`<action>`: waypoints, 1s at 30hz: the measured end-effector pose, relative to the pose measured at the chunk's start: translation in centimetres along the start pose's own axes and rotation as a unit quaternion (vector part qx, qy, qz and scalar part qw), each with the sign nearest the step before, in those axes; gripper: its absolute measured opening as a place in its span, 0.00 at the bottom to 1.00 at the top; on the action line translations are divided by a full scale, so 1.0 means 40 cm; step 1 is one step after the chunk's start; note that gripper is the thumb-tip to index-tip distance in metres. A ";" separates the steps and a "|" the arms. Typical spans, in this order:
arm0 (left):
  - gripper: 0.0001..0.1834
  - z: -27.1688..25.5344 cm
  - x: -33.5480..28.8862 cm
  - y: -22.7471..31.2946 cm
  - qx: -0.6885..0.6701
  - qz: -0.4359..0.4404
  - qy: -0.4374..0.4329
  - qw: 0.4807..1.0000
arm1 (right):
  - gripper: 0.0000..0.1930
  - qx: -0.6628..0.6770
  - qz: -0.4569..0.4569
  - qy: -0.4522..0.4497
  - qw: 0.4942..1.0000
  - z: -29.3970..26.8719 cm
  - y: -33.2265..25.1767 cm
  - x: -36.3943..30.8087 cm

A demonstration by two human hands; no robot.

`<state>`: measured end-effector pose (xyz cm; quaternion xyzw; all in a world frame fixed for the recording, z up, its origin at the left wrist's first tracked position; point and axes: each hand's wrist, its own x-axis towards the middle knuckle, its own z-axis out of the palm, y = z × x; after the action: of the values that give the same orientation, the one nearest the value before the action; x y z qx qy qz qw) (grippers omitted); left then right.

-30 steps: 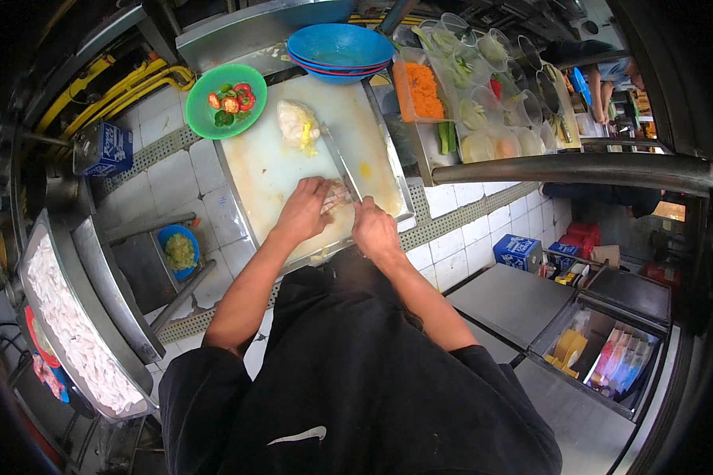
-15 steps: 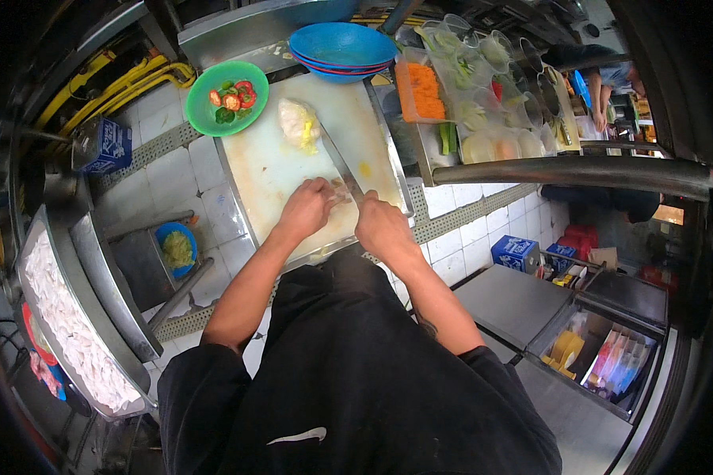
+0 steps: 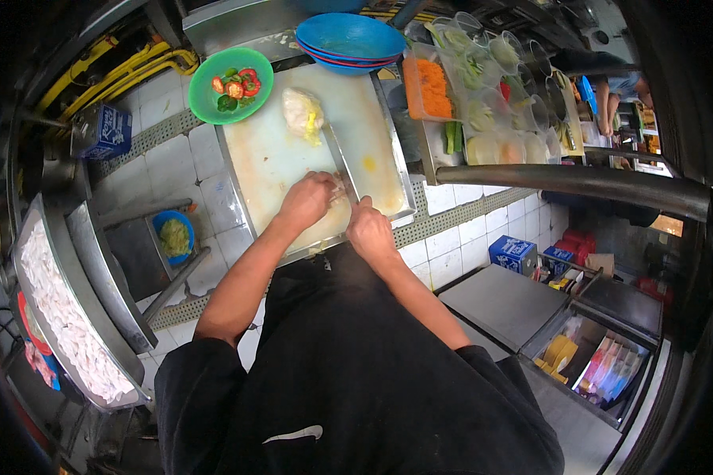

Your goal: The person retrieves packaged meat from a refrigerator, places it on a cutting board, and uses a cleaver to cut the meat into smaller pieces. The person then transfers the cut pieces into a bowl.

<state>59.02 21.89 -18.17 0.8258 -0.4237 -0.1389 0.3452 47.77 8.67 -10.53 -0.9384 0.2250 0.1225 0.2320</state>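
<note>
On the white cutting board (image 3: 273,174), my right hand (image 3: 370,229) is closed round the handle of a long kitchen knife (image 3: 337,155). Its blade points away from me over the board. Just left of the blade, my left hand (image 3: 309,199) presses its curled fingers on a small pinkish-brown piece (image 3: 338,190) that looks like meat; most of it is hidden. Farther up the board lies a pale lump (image 3: 301,112) with yellow bits, perhaps raw chicken with fat, close to the knife's tip.
A green bowl (image 3: 253,101) with cut red and green vegetables overlaps the board's far left corner. Blue bowls (image 3: 348,39) are stacked behind it. Grated carrot (image 3: 431,87) fills a container at right. A tray of pale strips (image 3: 63,317) stands left. Another person's arm (image 3: 608,111) shows far right.
My right hand and the knife handle have shifted a little left and toward me, and the blade stands steeper in view. My left hand keeps its place on the piece.
</note>
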 end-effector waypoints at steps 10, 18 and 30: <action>0.09 -0.026 -0.017 0.007 -0.022 -0.044 0.053 0.997 | 0.12 -0.053 -0.023 -0.058 0.997 -0.143 -0.057 -0.009; 0.09 -0.012 0.001 -0.021 -0.009 -0.008 -0.026 1.000 | 0.11 -0.013 -0.003 -0.051 0.999 -0.027 -0.027 -0.053; 0.06 -0.055 -0.023 0.002 -0.066 0.008 0.079 0.995 | 0.12 -0.016 -0.014 -0.036 0.999 -0.121 -0.067 -0.028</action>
<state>59.54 23.58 -16.59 0.8064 -0.3915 -0.0983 0.4321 48.67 8.81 -4.94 -0.9399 0.2019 0.1562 0.2266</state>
